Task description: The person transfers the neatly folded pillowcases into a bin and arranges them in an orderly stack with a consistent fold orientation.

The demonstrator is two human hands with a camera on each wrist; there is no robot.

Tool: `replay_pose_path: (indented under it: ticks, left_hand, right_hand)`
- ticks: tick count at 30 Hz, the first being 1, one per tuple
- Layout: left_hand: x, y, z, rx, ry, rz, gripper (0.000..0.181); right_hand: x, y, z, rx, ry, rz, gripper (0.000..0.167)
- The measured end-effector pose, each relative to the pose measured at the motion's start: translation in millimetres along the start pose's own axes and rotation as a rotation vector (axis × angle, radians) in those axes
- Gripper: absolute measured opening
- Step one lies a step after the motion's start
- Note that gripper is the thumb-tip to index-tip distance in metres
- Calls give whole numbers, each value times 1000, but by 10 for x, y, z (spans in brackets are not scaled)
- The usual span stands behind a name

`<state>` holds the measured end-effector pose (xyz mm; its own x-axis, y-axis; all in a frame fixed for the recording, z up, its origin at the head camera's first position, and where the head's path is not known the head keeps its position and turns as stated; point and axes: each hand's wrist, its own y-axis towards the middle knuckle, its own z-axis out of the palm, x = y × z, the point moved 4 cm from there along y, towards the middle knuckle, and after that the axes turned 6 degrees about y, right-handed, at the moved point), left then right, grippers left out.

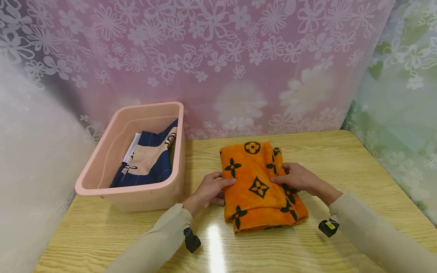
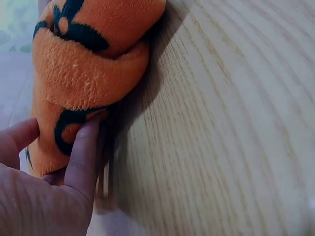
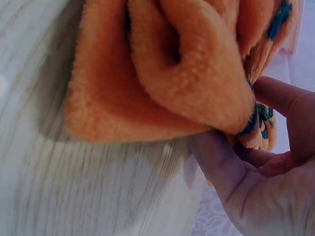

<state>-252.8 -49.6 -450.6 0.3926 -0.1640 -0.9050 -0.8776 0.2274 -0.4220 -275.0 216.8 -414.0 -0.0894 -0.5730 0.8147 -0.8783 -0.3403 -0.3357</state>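
Note:
A folded orange plush towel [image 1: 249, 201] with dark flower shapes lies on the table, its layers uneven along the right side. My left hand [image 1: 209, 189] grips the towel's left edge, thumb on top and other fingers lower down. At the opposite edge, my right hand [image 1: 299, 178] holds the looser layers between thumb and fingers. The left wrist view shows a rounded fold of the towel [image 2: 83, 73] between thumb and fingers. In the right wrist view, loops of the towel [image 3: 197, 73] hang over the fingers, some fingertips hidden beneath the cloth.
A pink plastic tub [image 1: 85, 178] stands on the wood-grain table [image 1: 327, 151] to the left of the towel. Inside it lies a navy and beige cloth [image 1: 146, 155]. Flowered curtains [image 1: 218, 68] hang behind the table and at both sides.

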Motion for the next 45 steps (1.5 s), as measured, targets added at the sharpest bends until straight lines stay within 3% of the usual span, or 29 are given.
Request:
replay_pose_path:
  ticks: [8,14,21,29,35,43,45]
  left_hand:
    - [-83,-65,63,-17,27,75,51]
    - [-184,-211,107,-18,90,146,50]
    - [-385,-392,118,-8,54,176,55]
    - [-658,-555,112,-31,174,247,64]
    - [-934,-724,19,-32,210,261,63]
    - [-1409,-1021,-234,-68,360,342,65]
    - [-1494,-1081,-298,-51,363,354,63]
  right_hand:
    - [63,-45,29,-35,-48,-63,36]
    - [123,-114,14,-38,-29,-97,41]
    - [301,-244,-79,-29,22,-123,54]
    - [495,-344,-218,-14,66,-124,60]
    - [717,-395,-283,-10,127,-135,64]
    - [1142,-446,-284,-52,250,-203,66]
    - [1242,-451,-270,-55,264,-213,67]
